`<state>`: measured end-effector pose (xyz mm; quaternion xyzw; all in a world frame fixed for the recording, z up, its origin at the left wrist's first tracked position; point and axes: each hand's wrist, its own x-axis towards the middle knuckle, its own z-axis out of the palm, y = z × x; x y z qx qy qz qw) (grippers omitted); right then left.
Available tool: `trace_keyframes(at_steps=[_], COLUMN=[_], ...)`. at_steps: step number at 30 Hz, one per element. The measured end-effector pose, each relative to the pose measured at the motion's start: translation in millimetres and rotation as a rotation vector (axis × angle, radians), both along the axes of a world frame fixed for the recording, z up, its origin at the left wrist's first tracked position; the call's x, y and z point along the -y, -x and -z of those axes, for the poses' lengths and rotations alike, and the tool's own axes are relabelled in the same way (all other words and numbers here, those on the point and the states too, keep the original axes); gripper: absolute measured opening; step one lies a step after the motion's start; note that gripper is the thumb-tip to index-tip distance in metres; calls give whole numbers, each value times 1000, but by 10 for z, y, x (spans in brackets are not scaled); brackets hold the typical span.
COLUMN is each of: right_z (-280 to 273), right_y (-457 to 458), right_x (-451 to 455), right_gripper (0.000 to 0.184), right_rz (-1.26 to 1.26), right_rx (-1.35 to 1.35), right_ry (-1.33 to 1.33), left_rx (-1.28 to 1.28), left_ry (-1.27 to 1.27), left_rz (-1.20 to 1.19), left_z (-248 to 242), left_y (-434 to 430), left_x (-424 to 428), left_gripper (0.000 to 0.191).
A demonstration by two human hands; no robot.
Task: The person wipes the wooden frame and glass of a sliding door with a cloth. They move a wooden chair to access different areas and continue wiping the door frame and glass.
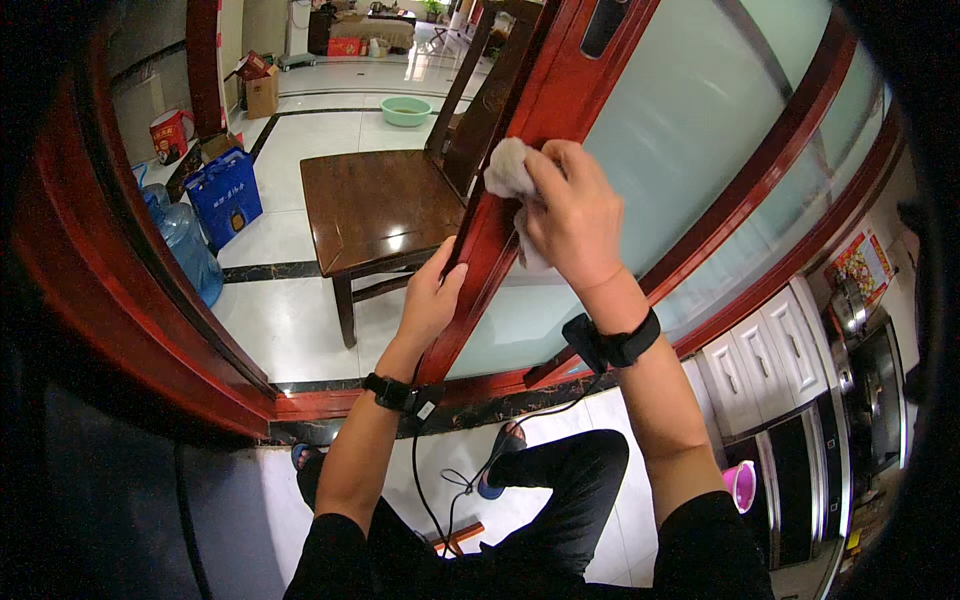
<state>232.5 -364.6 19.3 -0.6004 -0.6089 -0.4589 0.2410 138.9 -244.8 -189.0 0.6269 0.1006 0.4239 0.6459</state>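
Note:
My right hand (574,210) is closed around a crumpled pale cloth (510,169), which lies against the red wooden frame of a sliding door (551,112). Part of the cloth hangs below my fingers. Lower on the same frame, my left hand (435,292) grips the door's edge, thumb on the near face and fingers partly hidden behind it. A dark recessed handle (604,28) sits in the frame above my right hand. Frosted glass (675,135) fills the door to the right of the frame. Both wrists wear black bands with cables.
Beyond the doorway stand a dark wooden chair (382,206), a green basin (406,111), a blue bag (225,196), a water bottle (187,244) and a cardboard box (262,94). A dark stone threshold (465,411) crosses below. White cabinets (761,360) and a pink bucket (741,486) are at right.

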Motion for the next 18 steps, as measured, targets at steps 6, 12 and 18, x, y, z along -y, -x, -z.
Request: trace_keyframes(at_steps=[6,12,18], right_z=[320,163,-861], right_y=[226,174,-476], right_x=[-483,-335,76], right_gripper=[32,31,45], right_rz=[-38,-164,-247], right_rx=[-519,-314,370], right_ry=[-478,-328,565], left_rx=[-125,-55,-19], left_ry=[-104,-110,-58], left_rz=[-73,-33,-26], left_z=[46,5,-12], left_y=[-11,-3,0], left_x=[2,5,17], left_gripper=[45,48,50])
